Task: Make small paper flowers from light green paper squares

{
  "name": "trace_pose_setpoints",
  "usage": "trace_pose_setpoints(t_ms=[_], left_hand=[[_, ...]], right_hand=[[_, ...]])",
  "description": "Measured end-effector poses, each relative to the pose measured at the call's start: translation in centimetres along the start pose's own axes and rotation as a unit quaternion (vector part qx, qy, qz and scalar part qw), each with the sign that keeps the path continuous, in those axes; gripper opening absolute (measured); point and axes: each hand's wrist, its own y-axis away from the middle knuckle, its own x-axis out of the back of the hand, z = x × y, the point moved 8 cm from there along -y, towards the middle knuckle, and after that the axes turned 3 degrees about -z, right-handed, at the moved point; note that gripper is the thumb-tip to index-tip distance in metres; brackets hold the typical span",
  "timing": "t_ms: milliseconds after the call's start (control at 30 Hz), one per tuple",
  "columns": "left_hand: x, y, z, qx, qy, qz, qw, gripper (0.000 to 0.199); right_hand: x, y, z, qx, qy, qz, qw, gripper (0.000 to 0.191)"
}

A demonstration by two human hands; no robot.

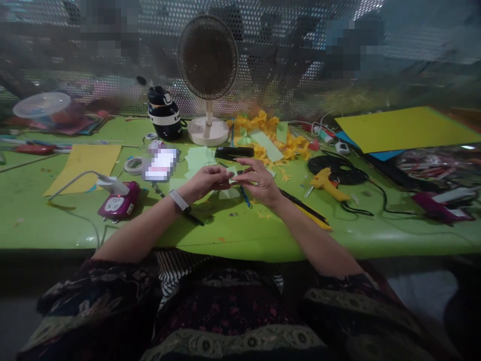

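My left hand is closed in a pinch on a small piece of light green paper above the middle of the table. Facing it, my right hand has its thumb and a finger at the same piece, with its upper fingers raised apart. The fingers cover much of the paper. Just behind my left hand lie light green paper sheets. A black oblong object rests beyond my right hand. Under the hands are more paper bits and a small blue twisted piece.
A yellow glue gun and a yellow-and-black tool lie to the right. Orange paper shapes are heaped behind, beside a fan. At left are a phone, a tape roll and a purple power adapter.
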Motion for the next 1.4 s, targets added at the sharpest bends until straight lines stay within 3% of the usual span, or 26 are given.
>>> trace_pose_setpoints(t_ms=[133, 300, 500, 1033, 1400], left_hand=[[-0.4, 0.2, 0.6, -0.037, -0.022, 0.003, 0.999, 0.023], [-1.3, 0.4, 0.9, -0.064, -0.069, -0.026, 0.995, 0.024], [-1.9, 0.4, 0.7, -0.06, -0.09, -0.056, 0.993, 0.017], [-1.8, 0.7, 0.7, -0.05, -0.098, -0.037, 0.993, 0.019], [-2.1, 0.9, 0.9, -0.056, -0.102, -0.047, 0.992, 0.025]], right_hand=[[0.2, 0.0, 0.4, -0.038, -0.01, 0.037, 0.999, 0.007], [-0.2, 0.2, 1.7, -0.105, -0.079, 0.072, 0.989, 0.033], [-0.8, 0.6, 2.8, -0.179, -0.128, 0.077, 0.972, 0.043], [-0.8, 0.5, 2.6, -0.172, -0.125, 0.062, 0.975, 0.038], [-0.8, 0.5, 2.4, -0.194, -0.128, 0.055, 0.971, 0.044]])
